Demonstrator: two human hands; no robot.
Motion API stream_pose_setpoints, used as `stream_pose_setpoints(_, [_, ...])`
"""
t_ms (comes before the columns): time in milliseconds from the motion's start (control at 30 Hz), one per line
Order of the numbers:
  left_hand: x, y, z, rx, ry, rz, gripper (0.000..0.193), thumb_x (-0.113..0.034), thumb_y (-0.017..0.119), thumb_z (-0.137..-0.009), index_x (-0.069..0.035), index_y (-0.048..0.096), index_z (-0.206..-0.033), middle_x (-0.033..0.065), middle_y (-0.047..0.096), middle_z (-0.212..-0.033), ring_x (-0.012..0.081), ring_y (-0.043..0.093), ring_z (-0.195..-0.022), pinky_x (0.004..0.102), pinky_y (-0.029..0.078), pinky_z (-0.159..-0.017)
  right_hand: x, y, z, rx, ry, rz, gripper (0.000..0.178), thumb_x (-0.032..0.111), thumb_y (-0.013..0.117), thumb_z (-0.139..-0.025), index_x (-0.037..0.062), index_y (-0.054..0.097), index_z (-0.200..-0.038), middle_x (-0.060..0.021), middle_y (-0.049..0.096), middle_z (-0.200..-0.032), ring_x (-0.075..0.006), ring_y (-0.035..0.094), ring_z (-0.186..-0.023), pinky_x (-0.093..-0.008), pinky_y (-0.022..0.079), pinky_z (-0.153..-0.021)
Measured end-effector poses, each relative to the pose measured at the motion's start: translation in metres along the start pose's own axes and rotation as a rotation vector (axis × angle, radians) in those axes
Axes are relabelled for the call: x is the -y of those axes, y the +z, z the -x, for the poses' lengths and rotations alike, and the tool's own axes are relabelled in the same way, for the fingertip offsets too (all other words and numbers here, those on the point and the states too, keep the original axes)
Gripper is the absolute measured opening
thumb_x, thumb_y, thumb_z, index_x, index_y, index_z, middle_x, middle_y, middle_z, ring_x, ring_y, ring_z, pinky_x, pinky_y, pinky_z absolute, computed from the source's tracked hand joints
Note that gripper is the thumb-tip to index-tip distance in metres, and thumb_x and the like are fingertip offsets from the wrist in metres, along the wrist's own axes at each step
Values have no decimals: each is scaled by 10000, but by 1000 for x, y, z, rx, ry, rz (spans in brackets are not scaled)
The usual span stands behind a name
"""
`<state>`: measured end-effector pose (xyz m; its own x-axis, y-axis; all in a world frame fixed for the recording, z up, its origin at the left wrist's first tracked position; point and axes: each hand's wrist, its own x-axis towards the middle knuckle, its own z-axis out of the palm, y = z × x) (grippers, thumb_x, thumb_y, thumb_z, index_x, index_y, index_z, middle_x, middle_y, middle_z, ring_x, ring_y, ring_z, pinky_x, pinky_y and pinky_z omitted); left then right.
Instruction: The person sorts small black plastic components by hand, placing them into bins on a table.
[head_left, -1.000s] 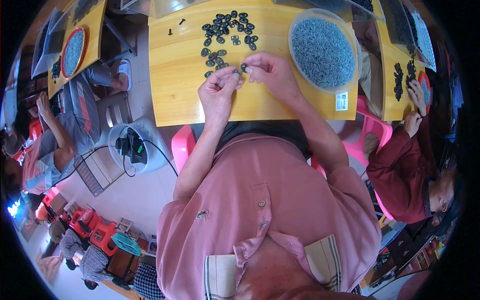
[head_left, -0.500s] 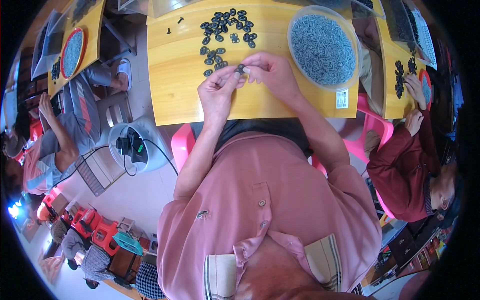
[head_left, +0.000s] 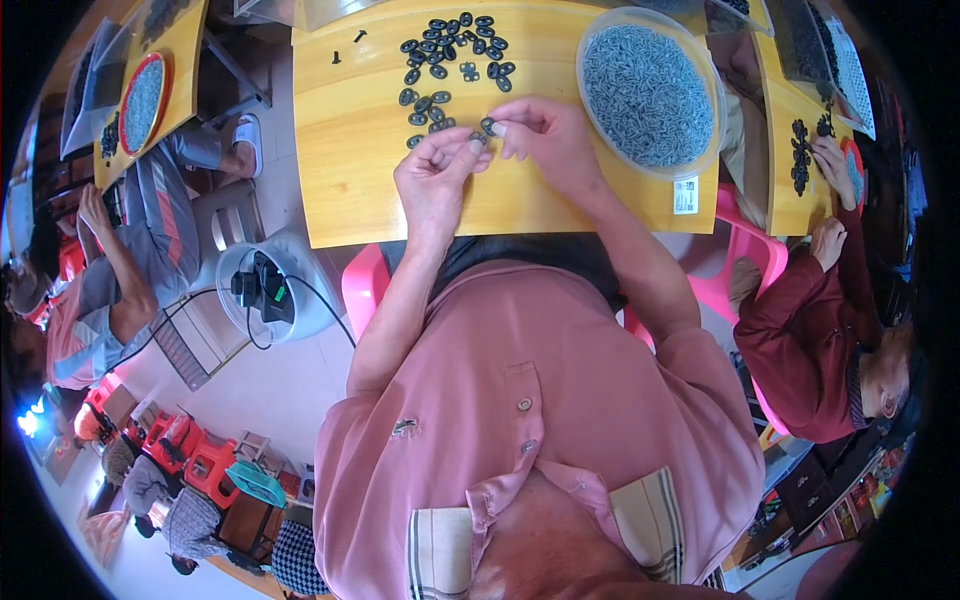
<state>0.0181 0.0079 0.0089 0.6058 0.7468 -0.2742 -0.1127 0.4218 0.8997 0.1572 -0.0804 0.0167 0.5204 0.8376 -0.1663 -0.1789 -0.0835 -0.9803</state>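
Observation:
Above the near part of the yellow table [head_left: 350, 190], my left hand [head_left: 436, 182] pinches a small dark oval piece [head_left: 478, 138] between thumb and fingertips. Close beside it, my right hand [head_left: 545, 140] grips another black oval piece [head_left: 488, 126] at its fingertips. A narrow gap shows between the two pieces. Beyond my hands lie several loose black oval pieces with holes [head_left: 438, 72], spread in a rough arch. Inside that arch sits a dark cluster of joined pieces [head_left: 469, 72]. My fingers partly cover the nearest loose ones.
A round clear tub of grey screws [head_left: 648, 95] stands right of my hands. Two small black screws [head_left: 337, 58] lie at the table's far left. Co-workers sit at tables on both sides; one person's hand [head_left: 832, 165] is among black parts at right. A bucket [head_left: 300, 320] holds black cables.
The two small pieces, together at my fingertips before, are now slightly apart. My right hand has shifted a little up and right with its piece; my left hand stays nearly in place.

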Motion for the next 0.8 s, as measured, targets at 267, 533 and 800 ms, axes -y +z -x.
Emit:
stream_pose_setpoints(267, [0,0,1,-10,-20,37,145,28,653,-871,47,650,-1014,111,699,-855,139,677,-748,251,563,-702,4,0,-1,21,-3,15,154,-3,623,-858,-59,657,-997,-58,671,-828,-73,599,-663,-209,497,-619])
stream_pose_setpoints(533, [4,-2,0,-13,3,27,138,23,660,-870,44,651,-1006,101,697,-855,128,672,-754,242,552,-685,4,1,-1,21,-7,51,145,-1,626,-858,-63,656,-986,-62,672,-819,-75,605,-663,-211,501,-610])
stream_pose_setpoints(800, [4,-1,2,30,56,-18,138,19,660,-874,29,653,-1011,87,698,-864,118,670,-753,234,543,-695,3,2,1,20,-41,25,148,4,621,-858,-61,659,-985,-67,679,-816,-85,625,-669,-213,510,-608])
